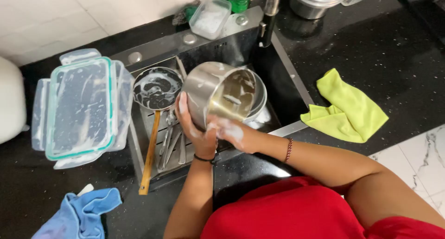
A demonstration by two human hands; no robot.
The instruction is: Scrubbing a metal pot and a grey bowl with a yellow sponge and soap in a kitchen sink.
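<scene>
pot: my left hand (pixel 194 128) cups the tilted steel pot (pixel 218 93) over the sink (pixel 282 81)
right hand (pixel 232 130): soapy, at its rim

silver pot (pixel 218 93), yellow-green cloth (pixel 347 109) (blue cloth (pixel 83 213))

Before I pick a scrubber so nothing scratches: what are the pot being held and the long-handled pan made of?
Pot: looks like stainless steel, with a brushed, reflective silver wall under suds. Long-handled pan: shiny metal bowl, probably steel; its tan handle looks wooden.
</scene>
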